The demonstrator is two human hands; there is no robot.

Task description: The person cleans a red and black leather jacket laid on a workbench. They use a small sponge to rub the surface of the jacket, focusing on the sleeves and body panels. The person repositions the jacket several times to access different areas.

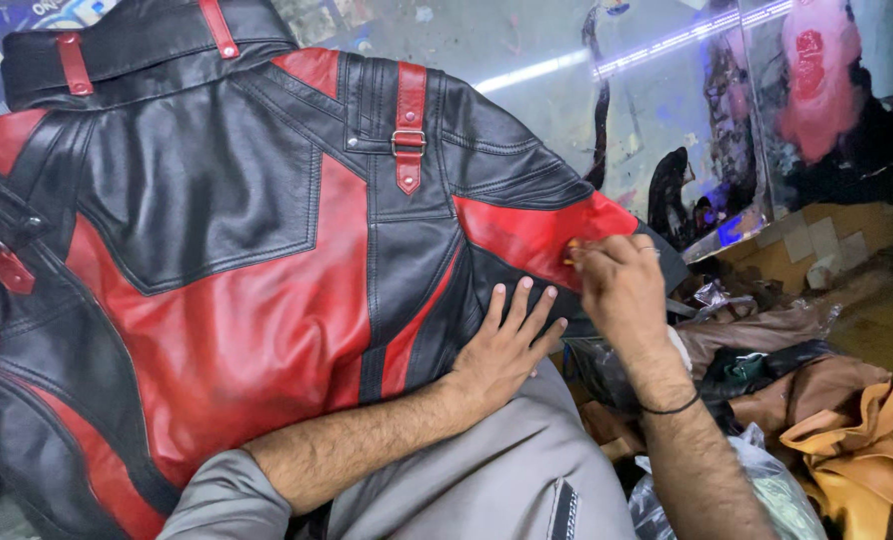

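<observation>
A black and red leather jacket [217, 230] lies spread over a glass-topped table, back side up, with red straps and buckles at the shoulder and collar. My left hand [507, 345] lies flat with fingers spread on the jacket's sleeve, pressing it down. My right hand [615, 285] has its fingers pinched on a small yellowish thing at the red panel of the sleeve [537, 235]; what that thing is cannot be made out. A dark band circles my right wrist.
The glass table top [567, 90] shows paint stains and reflected light strips. Tan and brown leather garments [847, 430] and clear plastic bags [767, 480] are piled at the lower right. My grey-clad lap [487, 480] is at the bottom.
</observation>
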